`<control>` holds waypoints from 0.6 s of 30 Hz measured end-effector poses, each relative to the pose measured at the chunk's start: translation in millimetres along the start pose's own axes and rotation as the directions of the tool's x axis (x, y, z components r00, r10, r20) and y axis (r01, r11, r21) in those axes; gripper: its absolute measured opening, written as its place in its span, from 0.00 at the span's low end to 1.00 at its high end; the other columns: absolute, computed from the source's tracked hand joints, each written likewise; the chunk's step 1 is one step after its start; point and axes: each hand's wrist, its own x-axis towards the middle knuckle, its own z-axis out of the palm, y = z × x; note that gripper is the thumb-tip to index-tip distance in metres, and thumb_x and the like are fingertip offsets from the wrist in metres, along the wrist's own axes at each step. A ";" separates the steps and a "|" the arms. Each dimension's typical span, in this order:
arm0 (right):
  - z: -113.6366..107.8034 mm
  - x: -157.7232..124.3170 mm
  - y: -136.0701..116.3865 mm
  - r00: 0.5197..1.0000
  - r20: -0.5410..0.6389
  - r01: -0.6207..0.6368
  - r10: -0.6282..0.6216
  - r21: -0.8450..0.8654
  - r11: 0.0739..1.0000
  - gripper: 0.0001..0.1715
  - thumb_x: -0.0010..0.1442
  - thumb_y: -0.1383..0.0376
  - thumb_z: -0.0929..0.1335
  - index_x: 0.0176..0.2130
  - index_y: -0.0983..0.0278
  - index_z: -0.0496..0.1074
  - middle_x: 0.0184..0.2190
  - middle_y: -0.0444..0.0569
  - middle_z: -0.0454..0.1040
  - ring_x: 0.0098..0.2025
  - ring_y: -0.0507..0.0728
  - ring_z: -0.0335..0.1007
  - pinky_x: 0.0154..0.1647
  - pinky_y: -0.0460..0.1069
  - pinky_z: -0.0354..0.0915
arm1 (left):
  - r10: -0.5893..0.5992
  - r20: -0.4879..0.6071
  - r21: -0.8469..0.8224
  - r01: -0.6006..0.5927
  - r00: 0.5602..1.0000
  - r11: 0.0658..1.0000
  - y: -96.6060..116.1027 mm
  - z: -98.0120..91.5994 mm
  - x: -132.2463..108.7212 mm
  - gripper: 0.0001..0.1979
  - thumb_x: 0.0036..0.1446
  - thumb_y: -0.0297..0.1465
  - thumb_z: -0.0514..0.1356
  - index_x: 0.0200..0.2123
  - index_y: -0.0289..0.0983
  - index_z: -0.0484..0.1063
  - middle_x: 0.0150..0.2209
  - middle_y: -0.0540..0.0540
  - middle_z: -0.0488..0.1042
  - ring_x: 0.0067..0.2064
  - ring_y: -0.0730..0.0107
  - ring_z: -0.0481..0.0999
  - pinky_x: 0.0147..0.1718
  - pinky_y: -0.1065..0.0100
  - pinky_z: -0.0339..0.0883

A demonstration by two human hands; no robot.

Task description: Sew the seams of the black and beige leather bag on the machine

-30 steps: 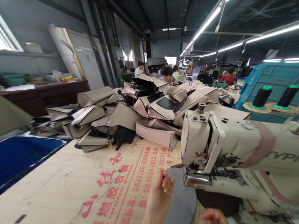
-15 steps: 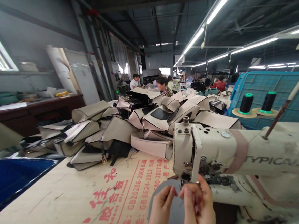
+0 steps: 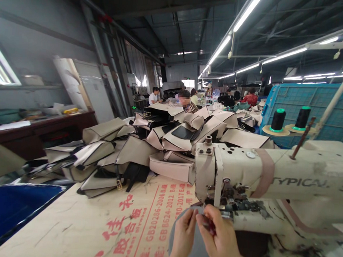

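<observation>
At the needle end of a cream sewing machine, both of my hands are close together over a grey piece of material. My left hand is closed, its thumb and fingers pinching the grey piece near its upper edge. Just to the right, my right hand is closed around a small dark reddish tool, whose tip is hidden by the fingers. The two hands' fingertips nearly touch, just below the needle area.
Beige bags with black trim are heaped behind the plywood table. A blue bin stands at the left. Two black thread spools stand behind the machine, by a blue mesh crate. Several people sit far back.
My right hand has moved slightly left and down from the machine head, and the tool in it shows more clearly. The view has shifted a little to the right.
</observation>
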 end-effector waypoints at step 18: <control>-114.3 -40.5 104.5 0.890 -0.381 -0.444 0.249 -0.610 0.656 0.32 0.62 0.48 0.51 0.39 0.71 0.66 0.37 0.63 0.67 0.40 0.63 0.68 0.34 0.52 0.66 | 0.127 -0.229 0.305 -0.053 0.965 0.951 -73.4 -35.6 -97.2 0.17 0.50 0.44 0.56 0.40 0.42 0.72 0.44 0.42 0.71 0.46 0.55 0.70 0.47 0.59 0.64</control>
